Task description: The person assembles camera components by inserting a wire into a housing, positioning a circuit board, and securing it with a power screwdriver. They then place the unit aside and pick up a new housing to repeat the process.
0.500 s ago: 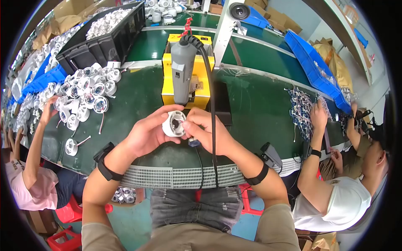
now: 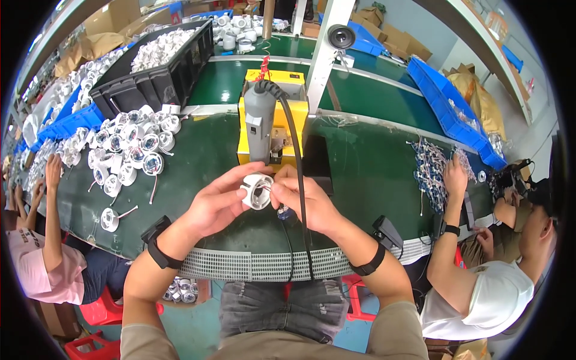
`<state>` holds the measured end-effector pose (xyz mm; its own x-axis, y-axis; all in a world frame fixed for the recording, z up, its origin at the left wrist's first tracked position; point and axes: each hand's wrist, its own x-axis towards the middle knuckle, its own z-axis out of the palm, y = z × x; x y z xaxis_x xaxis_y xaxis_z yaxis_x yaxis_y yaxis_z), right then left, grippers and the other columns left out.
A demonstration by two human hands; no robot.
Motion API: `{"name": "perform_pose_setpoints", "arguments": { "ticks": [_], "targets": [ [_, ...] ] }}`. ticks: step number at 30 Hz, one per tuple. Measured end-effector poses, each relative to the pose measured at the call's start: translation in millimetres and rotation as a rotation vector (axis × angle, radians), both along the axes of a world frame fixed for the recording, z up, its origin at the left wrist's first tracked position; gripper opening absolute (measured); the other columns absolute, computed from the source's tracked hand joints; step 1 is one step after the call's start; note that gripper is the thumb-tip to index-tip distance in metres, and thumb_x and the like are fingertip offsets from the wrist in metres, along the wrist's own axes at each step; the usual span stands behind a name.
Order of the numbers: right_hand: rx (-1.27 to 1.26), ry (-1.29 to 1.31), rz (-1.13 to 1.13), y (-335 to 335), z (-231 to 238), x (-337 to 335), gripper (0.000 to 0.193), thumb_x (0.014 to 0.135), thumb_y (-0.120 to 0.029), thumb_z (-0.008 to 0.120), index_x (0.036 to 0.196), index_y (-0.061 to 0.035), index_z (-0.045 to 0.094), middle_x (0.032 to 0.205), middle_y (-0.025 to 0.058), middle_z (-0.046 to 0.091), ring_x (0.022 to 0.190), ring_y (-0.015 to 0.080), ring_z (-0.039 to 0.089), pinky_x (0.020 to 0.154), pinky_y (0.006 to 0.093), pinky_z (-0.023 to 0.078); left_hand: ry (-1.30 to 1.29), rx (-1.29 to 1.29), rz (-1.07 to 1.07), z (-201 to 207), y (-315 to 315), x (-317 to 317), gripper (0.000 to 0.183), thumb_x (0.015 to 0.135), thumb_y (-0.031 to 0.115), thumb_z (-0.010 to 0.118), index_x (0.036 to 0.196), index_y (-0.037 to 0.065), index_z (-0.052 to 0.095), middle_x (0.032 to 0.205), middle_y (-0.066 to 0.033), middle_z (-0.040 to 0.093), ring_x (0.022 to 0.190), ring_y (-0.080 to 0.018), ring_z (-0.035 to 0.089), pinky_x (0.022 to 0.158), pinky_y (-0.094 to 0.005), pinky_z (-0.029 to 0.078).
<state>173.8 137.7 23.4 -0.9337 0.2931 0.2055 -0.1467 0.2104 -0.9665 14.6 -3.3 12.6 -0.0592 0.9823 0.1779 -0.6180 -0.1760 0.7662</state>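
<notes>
My left hand (image 2: 217, 203) is closed round the side of a white round plastic housing (image 2: 247, 191) and tilts its open end toward my right hand. Thin wires show inside the housing. Pinched at its rim, my right hand (image 2: 305, 201) grips wires; the fingers partly cover them. Just below those fingers hangs a small blue part (image 2: 285, 212), perhaps a circuit board, too small to make out fully. Beyond my hands stands a grey handheld power tool (image 2: 261, 123), upright in a yellow stand (image 2: 245, 129), its black cable passing by my right hand.
Many white housings (image 2: 137, 147) lie in a heap at the left, near a black crate (image 2: 144, 89). At the right are a pile of wired blue boards (image 2: 427, 174) and a blue bin (image 2: 447, 108). Co-workers sit on both sides. A perforated strip (image 2: 264, 266) edges the green table.
The housing has turned so its opening faces more to the right, and my right fingers have shifted to its rim. The view has tilted slightly. The left co-worker's hand has drawn back from the heap.
</notes>
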Motion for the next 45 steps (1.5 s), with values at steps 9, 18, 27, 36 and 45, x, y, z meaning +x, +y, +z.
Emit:
{"name": "perform_pose_setpoints", "arguments": {
  "ticks": [9, 18, 27, 36, 45],
  "targets": [
    [0.133, -0.026, -0.093, -7.7, -4.0, -2.6, 0.013, 0.090, -0.013, 0.064, 0.085, -0.0009, 0.063, 0.090, 0.0060, 0.050, 0.079, 0.0144, 0.057, 0.069, 0.0276, 0.049, 0.325, 0.159, 0.117, -15.2, 3.2, -0.2, 0.032, 0.094, -0.001, 0.049, 0.125, -0.002, 0.057, 0.146, -0.0136, 0.036, 0.127, -0.0233, 0.044, 0.105, -0.0362, 0.036],
    [0.744, 0.350, -0.453, 6.8, 9.4, 4.6, 0.032, 0.070, -0.002, 0.080, 0.096, -0.0030, 0.060, 0.098, 0.0101, 0.054, 0.072, 0.0163, 0.061, 0.060, 0.0268, 0.051, 0.260, 0.206, 0.278, -10.1, -3.8, -0.8, 0.026, 0.095, 0.005, 0.051, 0.118, -0.002, 0.062, 0.145, -0.0191, 0.037, 0.125, -0.0252, 0.048, 0.104, -0.0360, 0.038],
    [-0.193, 0.171, -0.082, -7.0, 8.9, 9.3, 0.019, 0.080, 0.004, 0.071, 0.098, 0.0021, 0.066, 0.081, 0.0074, 0.067, 0.067, 0.0133, 0.065, 0.057, 0.0253, 0.054, 0.179, 0.172, 0.311, 5.9, -8.5, 9.9, 0.051, 0.092, 0.016, 0.057, 0.139, 0.005, 0.041, 0.141, -0.0189, 0.043, 0.127, -0.0374, 0.046, 0.105, -0.0482, 0.038],
    [0.312, 0.317, -0.295, -20.4, 1.0, 3.4, 0.021, 0.077, 0.002, 0.075, 0.097, -0.0007, 0.068, 0.087, 0.0103, 0.067, 0.073, 0.0171, 0.067, 0.063, 0.0268, 0.053, 0.086, 0.189, 0.031, -0.2, -1.6, 15.4, 0.057, 0.096, 0.011, 0.047, 0.147, -0.001, 0.024, 0.148, -0.0138, 0.034, 0.135, -0.0281, 0.035, 0.111, -0.0428, 0.029],
    [0.551, 0.439, -0.487, -26.5, 3.5, -1.4, 0.029, 0.069, 0.000, 0.080, 0.095, -0.0038, 0.068, 0.106, 0.0122, 0.055, 0.088, 0.0203, 0.062, 0.073, 0.0303, 0.051, 0.162, 0.198, 0.023, -2.6, -4.2, 21.8, 0.065, 0.099, 0.015, 0.043, 0.152, 0.007, 0.007, 0.154, -0.0139, 0.020, 0.140, -0.0281, 0.026, 0.114, -0.0425, 0.021]
  ]
}}
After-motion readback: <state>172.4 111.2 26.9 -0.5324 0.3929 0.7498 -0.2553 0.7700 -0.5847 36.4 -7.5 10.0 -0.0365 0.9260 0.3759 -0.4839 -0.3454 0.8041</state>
